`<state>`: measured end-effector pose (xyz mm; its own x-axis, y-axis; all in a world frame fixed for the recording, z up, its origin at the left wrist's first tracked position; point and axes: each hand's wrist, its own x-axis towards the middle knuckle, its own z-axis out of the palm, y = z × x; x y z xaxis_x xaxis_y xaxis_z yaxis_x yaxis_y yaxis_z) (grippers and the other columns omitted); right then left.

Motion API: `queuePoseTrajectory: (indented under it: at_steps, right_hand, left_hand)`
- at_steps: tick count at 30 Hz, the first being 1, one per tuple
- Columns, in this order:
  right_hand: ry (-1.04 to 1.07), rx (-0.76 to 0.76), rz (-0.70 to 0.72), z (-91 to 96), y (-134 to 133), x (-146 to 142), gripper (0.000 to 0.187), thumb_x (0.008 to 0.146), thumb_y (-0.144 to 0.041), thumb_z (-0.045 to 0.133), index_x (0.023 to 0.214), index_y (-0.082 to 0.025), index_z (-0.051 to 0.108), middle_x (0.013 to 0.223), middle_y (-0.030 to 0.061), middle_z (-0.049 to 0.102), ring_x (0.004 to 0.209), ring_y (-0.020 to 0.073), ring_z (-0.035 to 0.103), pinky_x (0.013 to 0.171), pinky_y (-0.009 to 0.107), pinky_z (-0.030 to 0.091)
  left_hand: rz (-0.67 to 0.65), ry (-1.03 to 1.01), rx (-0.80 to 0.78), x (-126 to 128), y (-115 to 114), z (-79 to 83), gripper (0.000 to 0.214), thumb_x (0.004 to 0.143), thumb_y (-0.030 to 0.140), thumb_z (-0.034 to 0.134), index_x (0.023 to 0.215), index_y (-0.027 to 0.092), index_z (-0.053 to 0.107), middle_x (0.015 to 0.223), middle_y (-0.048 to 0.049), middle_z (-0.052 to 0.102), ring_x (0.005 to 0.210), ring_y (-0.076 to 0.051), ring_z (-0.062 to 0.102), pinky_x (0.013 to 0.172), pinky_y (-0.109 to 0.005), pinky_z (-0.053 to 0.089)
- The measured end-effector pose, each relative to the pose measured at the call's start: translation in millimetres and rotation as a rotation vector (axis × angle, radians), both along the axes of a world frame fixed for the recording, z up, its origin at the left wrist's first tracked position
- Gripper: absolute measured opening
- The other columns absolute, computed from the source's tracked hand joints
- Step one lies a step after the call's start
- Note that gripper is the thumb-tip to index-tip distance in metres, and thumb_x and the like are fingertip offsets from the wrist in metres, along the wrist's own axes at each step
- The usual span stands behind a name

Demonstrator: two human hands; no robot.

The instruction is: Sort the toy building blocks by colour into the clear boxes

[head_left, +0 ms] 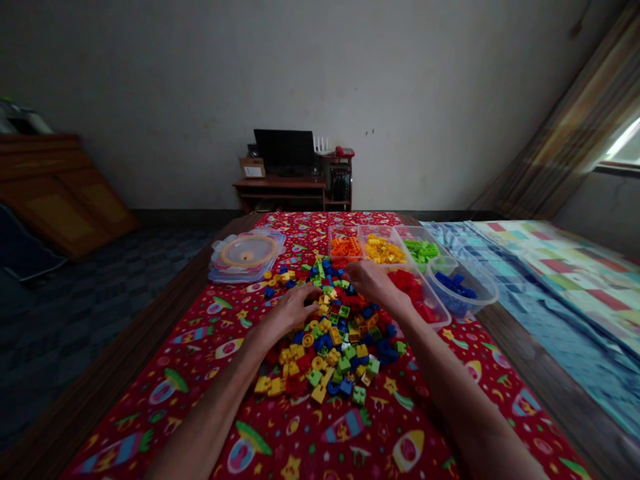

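Note:
A heap of small plastic building blocks (336,339) in red, yellow, blue, green and orange lies on a red patterned cloth (280,427). My left hand (291,309) rests on the heap's left side, fingers curled down among the blocks. My right hand (369,280) reaches over the far side of the heap, fingers bent around blocks I cannot make out. Clear tubs hold sorted blocks: orange (345,247), yellow (384,251), green (423,250), red (417,297). A round clear bowl (463,285) holds blue ones.
A stack of clear lids (247,255) lies at the cloth's far left. The wooden table edge (540,373) runs along the right, with a patterned bed cover (565,267) beyond. A desk with a monitor (285,152) stands against the far wall.

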<state>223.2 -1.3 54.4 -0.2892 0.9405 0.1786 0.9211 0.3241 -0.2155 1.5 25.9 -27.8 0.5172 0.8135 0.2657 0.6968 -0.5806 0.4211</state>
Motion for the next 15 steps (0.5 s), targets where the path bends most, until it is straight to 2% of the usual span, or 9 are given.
queuePoseTrajectory:
  at_steps: [4, 8, 11, 15]
  right_hand:
    - [-0.14, -0.078, 0.02, -6.4, -14.1, -25.3, 0.025, 0.086, -0.013, 0.046, 0.091, -0.012, 0.07, 0.085, 0.0133, 0.07, 0.074, 0.0167, 0.062, 0.058, 0.025, 0.029]
    - [-0.153, -0.082, 0.016, -10.2, -17.9, -26.4, 0.026, 0.088, -0.016, 0.045, 0.094, -0.013, 0.069, 0.086, 0.0134, 0.07, 0.075, 0.0173, 0.062, 0.057, 0.026, 0.028]
    - [-0.071, -0.048, 0.041, -12.2, -18.1, -21.9, 0.023, 0.087, -0.015, 0.046, 0.092, -0.014, 0.069, 0.079, 0.0104, 0.069, 0.069, 0.016, 0.06, 0.058, 0.025, 0.029]
    - [0.159, 0.085, 0.211, -19.2, -14.2, -20.4, 0.03, 0.086, -0.014, 0.052, 0.113, -0.015, 0.062, 0.091, 0.0096, 0.07, 0.077, 0.0162, 0.061, 0.065, 0.024, 0.035]
  left_hand:
    - [-0.016, -0.015, 0.081, 6.3, -5.7, -0.9, 0.025, 0.077, 0.017, 0.061, 0.101, 0.019, 0.068, 0.097, -0.0058, 0.064, 0.097, -0.022, 0.06, 0.088, -0.034, 0.049]
    - [0.01, -0.098, 0.103, 8.3, -3.8, 3.1, 0.015, 0.079, 0.023, 0.062, 0.09, 0.018, 0.07, 0.091, -0.0068, 0.064, 0.094, -0.023, 0.06, 0.085, -0.035, 0.049]
    - [0.076, -0.23, -0.003, 6.2, 0.2, 11.3, 0.022, 0.08, 0.032, 0.061, 0.092, 0.017, 0.072, 0.093, -0.0079, 0.069, 0.09, -0.023, 0.063, 0.083, -0.034, 0.05]
    - [0.047, -0.379, -0.255, 4.4, -0.1, 19.0, 0.041, 0.081, 0.048, 0.055, 0.097, 0.015, 0.072, 0.092, -0.0059, 0.073, 0.084, -0.023, 0.065, 0.077, -0.031, 0.05]
